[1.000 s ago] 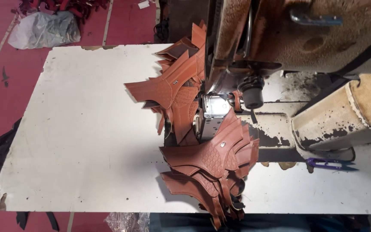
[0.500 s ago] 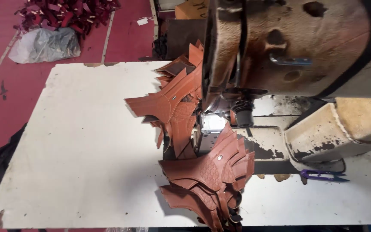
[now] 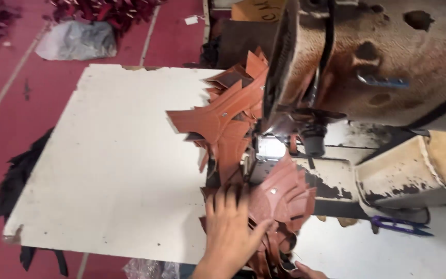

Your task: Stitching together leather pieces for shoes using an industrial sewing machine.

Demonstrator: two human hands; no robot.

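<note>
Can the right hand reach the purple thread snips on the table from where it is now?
Probably yes. Only a small part of the right hand shows at the bottom edge, and the purple thread snips lie on the open white table to its right, with nothing between. The left hand rests on the brown leather pieces.

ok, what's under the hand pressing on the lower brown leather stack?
The left hand lies flat on the lower stack of brown leather cut pieces, at the edge of the white worktable. Whatever lies beneath those pieces is covered. The right hand barely shows at the frame bottom.
</note>
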